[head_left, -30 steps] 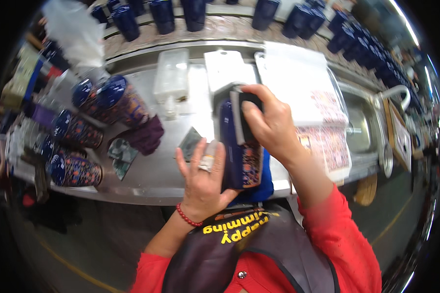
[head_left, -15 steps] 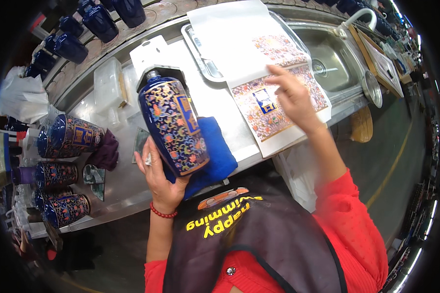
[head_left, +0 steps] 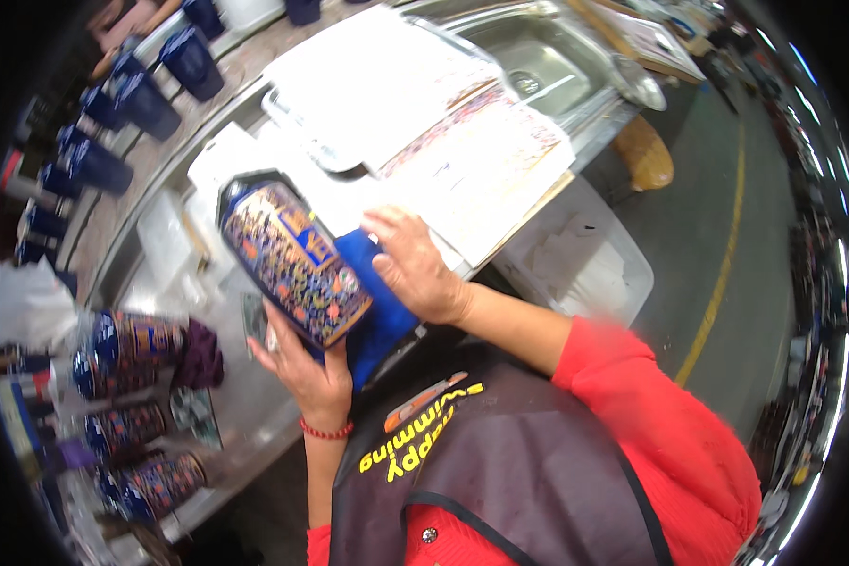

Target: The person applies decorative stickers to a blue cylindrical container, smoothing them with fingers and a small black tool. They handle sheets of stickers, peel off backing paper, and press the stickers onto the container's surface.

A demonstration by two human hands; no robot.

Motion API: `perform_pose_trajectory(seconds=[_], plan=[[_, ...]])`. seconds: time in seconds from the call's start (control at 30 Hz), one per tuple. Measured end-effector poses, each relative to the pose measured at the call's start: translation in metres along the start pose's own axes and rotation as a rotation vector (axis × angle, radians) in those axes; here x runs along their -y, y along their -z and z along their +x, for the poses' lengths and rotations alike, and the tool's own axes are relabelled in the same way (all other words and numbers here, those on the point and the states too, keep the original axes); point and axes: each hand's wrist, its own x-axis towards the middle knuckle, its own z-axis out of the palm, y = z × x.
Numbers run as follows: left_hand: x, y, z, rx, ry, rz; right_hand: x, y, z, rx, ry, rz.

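A dark blue bottle with a floral pattern and a blue-and-gold label (head_left: pixel 297 262) lies tilted, its neck end pointing away at a dark angular rest (head_left: pixel 228 193). My left hand (head_left: pixel 309 375) grips it low down near the base, with fingers reaching up its left side. Just right of the bottle hovers my right hand (head_left: pixel 417 269), fingers outstretched and holding nothing, above a blue cloth (head_left: pixel 373 325). Beyond it lie paper sheets printed with a floral pattern (head_left: pixel 476 174), mostly white in this view. A metal tray (head_left: pixel 316 156) is partly hidden under the paper.
Several patterned bottles (head_left: pixel 146 486) stand at the left beside a purple cloth (head_left: pixel 201 354). Plain blue bottles (head_left: pixel 191 64) line a ledge behind. A clear plastic box (head_left: pixel 168 238) is left of the rest. The sink (head_left: pixel 547 66) is at the far right, a white bin (head_left: pixel 590 264) below the counter.
My right hand has come back from the printed sheet to the bottle's right side. White now shows over most of that sheet. The bottle's label faces up more, and the whole view has shifted.
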Motion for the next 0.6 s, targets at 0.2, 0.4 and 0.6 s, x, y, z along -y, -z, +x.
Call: perform_pose_trajectory(seconds=[0.2,0.4,0.6], plan=[[0.006,0.001,0.003,0.011,-0.038,0.015,0.004,-0.001,0.0,-0.128,0.052,-0.014],[-0.002,0.012,0.005,0.029,0.0,-0.09,0.015,0.074,-0.023,-0.146,0.072,0.002],[-0.068,0.044,0.021,-0.184,-0.134,0.061,-0.078,0.239,-0.052,-0.55,-0.229,-0.064]])
